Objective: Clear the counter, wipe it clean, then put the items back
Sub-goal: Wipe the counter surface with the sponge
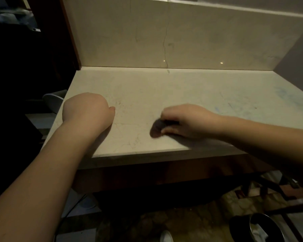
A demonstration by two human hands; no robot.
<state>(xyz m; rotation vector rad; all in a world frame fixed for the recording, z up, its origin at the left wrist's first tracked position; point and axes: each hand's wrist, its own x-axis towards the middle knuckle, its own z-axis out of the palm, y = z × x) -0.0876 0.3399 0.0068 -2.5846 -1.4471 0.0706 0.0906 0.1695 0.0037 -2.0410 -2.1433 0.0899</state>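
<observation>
The pale stone counter (164, 91) lies in front of me with nothing standing on it. My right hand (185, 121) grips a small dark cloth (157, 129) and presses it on the counter near the front edge; the cloth is blurred. My left hand (87, 110) rests on the counter's left side with its fingers curled under, holding nothing that I can see.
A tiled backsplash (182, 37) rises behind the counter, with a wall at the right. Dark space lies to the left. Below the counter's edge I see a patterned floor, a dark round bin (259, 227) at the lower right and a pale object (53, 102) at the left.
</observation>
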